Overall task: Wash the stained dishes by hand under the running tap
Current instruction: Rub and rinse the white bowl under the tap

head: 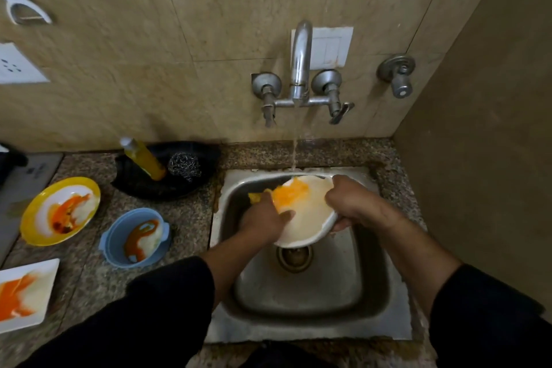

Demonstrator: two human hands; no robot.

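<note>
A white plate [310, 218] with an orange stain is tilted over the steel sink [370, 293]. My right hand [352, 203] grips its right rim. My left hand [263, 221] holds a yellow sponge [257, 196] against the plate's left side, thumb lying on the plate. Water runs from the wall tap [300, 63] in a thin stream [294, 152] down to the plate's far edge. Stained dishes wait on the counter at left: a yellow-rimmed plate [59, 210], a blue bowl [136, 237] and a white square plate [25, 293].
A black tray [167, 185] behind the dishes holds a yellow soap bottle [143, 158] and a steel scrubber [183, 164]. The sink drain [294, 257] lies under the plate. A brown wall closes the right side. The speckled granite counter [98, 278] runs leftward.
</note>
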